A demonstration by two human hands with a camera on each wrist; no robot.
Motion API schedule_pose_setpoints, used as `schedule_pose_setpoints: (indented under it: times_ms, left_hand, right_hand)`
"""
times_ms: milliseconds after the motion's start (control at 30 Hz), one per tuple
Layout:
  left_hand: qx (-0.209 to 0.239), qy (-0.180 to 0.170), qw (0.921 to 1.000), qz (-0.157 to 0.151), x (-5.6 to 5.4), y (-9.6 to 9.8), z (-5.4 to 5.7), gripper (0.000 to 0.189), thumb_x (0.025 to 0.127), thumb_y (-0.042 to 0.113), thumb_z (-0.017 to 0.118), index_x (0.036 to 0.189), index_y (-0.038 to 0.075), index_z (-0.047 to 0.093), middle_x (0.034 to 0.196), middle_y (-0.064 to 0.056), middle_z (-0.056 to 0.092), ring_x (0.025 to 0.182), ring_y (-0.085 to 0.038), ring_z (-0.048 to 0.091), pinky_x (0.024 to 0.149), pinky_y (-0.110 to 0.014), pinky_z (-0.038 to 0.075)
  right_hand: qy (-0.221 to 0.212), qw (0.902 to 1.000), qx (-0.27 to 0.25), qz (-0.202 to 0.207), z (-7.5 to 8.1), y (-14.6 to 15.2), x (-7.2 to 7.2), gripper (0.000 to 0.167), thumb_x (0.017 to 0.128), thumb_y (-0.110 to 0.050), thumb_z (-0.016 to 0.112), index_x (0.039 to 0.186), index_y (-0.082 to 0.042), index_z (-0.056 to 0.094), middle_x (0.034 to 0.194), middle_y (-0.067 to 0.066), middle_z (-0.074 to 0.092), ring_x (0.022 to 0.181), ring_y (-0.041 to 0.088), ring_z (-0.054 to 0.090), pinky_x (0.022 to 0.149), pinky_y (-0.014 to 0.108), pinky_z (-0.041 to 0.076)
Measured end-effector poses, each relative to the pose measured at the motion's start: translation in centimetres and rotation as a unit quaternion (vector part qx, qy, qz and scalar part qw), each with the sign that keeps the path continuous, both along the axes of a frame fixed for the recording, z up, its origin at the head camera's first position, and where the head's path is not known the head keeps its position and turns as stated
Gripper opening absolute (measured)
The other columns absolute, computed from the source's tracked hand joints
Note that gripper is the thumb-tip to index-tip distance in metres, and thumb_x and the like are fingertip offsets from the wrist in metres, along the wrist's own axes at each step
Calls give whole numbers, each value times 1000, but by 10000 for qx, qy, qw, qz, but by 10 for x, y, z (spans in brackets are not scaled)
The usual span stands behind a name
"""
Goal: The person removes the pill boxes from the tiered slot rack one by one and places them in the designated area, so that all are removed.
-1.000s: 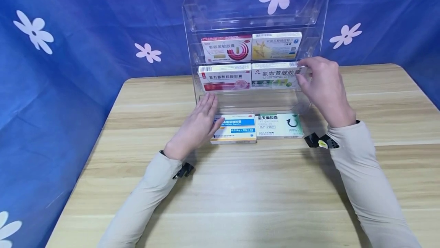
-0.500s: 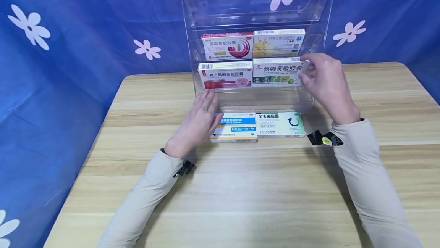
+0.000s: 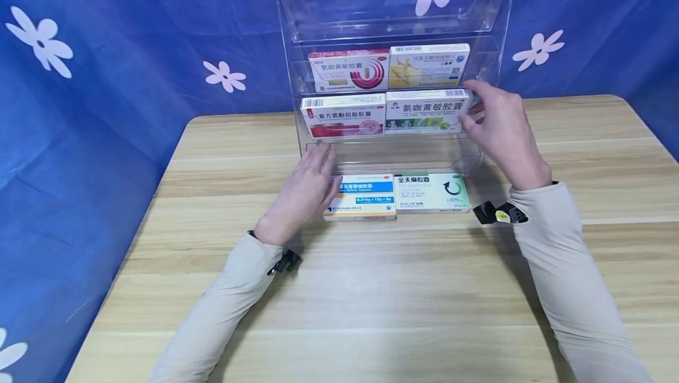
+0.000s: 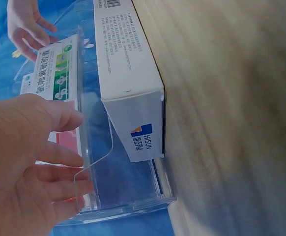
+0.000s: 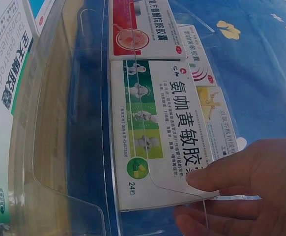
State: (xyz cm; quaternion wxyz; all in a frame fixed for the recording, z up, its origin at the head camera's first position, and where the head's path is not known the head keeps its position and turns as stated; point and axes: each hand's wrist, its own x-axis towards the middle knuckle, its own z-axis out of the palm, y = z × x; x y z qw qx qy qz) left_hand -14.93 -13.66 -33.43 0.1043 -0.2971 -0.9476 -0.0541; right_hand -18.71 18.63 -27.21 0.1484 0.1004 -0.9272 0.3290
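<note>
My right hand [image 3: 506,135] pinches the right end of a white and green medicine box [image 3: 424,113], which stands in the middle tier of a clear acrylic rack [image 3: 392,156]. The right wrist view has the thumb [image 5: 212,179] on the box front and the other fingers behind its end. A white and red medicine box [image 3: 345,118] stands directly left of it. Low at the rack's left side, my left hand [image 3: 297,194] rests with extended fingers [image 4: 59,155] against the clear plastic, just beside a blue and white medicine box [image 3: 366,201].
In the tier above stand a red and white box [image 3: 347,73] and a yellow and white box [image 3: 427,68]. Along the rack's foot, a green and white box [image 3: 432,194] adjoins the blue and white one. A blue flowered cloth [image 3: 132,65] hangs behind the wooden table [image 3: 371,300].
Both middle-tier boxes have shifted slightly left relative to the upper ones, my right hand moving along with its box. My left hand stays at the rack's lower left. The head view has tilted slightly.
</note>
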Motion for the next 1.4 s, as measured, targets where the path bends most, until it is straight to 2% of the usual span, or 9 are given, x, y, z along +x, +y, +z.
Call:
schedule_pose_setpoints:
  times_ms: [333, 533, 700, 867, 1033, 1067, 1167, 1267, 1400]
  left_hand:
    - [0, 139, 9999, 33, 1, 0, -1, 53, 98, 19, 52, 136, -16, 41, 138, -32, 44, 129, -43, 43, 113, -46, 32]
    - [-80, 249, 9996, -51, 5, -1, -1, 50, 96, 17, 54, 132, -17, 46, 131, -32, 51, 125, -42, 48, 113, -46, 31]
    - [-145, 300, 9994, -45, 9, -1, 1, 50, 96, 18, 55, 131, -17, 47, 134, -33, 49, 128, -44, 45, 112, -48, 32]
    - [-217, 294, 9993, 55, 13, 1, 2, 49, 97, 18, 53, 131, -17, 48, 136, -33, 47, 131, -44, 41, 112, -49, 32]
    - [-271, 440, 9985, 189, 17, 3, 3, 48, 97, 19, 53, 130, -16, 50, 135, -33, 48, 130, -44, 43, 110, -48, 35]
    - [-312, 472, 9982, 212, 17, 3, 3, 48, 97, 20, 54, 130, -16, 50, 135, -33, 48, 130, -44, 43, 110, -48, 35]
    - [-463, 517, 9973, 253, 18, 5, 4, 51, 97, 23, 54, 131, -15, 49, 136, -33, 47, 131, -43, 42, 111, -47, 34]
    - [-628, 450, 9967, 264, 19, 6, 4, 54, 97, 25, 54, 132, -16, 47, 138, -33, 45, 133, -43, 40, 112, -47, 31]
    - [-602, 73, 9976, 332, 20, 7, 5, 58, 99, 27, 51, 136, -17, 41, 142, -34, 39, 136, -43, 34, 115, -47, 25]
  right_hand:
    - [295, 9995, 59, -125, -3, 1, -2, 41, 87, 2, 63, 127, 7, 58, 107, 28, 67, 87, 38, 68, 74, 48, 57]
    - [344, 9993, -103, -142, -3, 2, -2, 33, 87, 2, 65, 120, 6, 63, 104, 27, 68, 87, 38, 68, 74, 49, 56]
    - [353, 9990, -270, -66, -3, 4, -2, 27, 87, 3, 67, 113, 6, 65, 104, 26, 69, 87, 38, 68, 78, 48, 55]
    - [156, 9991, -395, -62, 0, 5, -1, 27, 87, 2, 68, 113, 5, 63, 107, 24, 68, 92, 37, 68, 82, 48, 55]
    - [111, 9985, -535, -47, 5, 7, -1, 27, 87, 1, 68, 113, 4, 61, 109, 22, 69, 96, 33, 68, 81, 32, 57]
    - [141, 9983, -555, -61, 6, 8, -1, 27, 87, 1, 68, 113, 4, 62, 108, 22, 69, 95, 31, 68, 81, 27, 56]
    - [287, 9969, -720, -108, 7, 10, -1, 27, 86, 0, 69, 112, 4, 62, 106, 22, 69, 88, 8, 67, 77, 13, 52]
    - [471, 9947, -904, -167, 7, 12, -2, 28, 86, 0, 71, 111, 4, 63, 104, 22, 69, 78, -11, 56, 74, 8, 48]
    - [640, 9912, -1122, -298, 7, 14, -3, 27, 85, -3, 72, 110, 5, 63, 103, 23, 69, 76, -15, 54, 74, 7, 50]
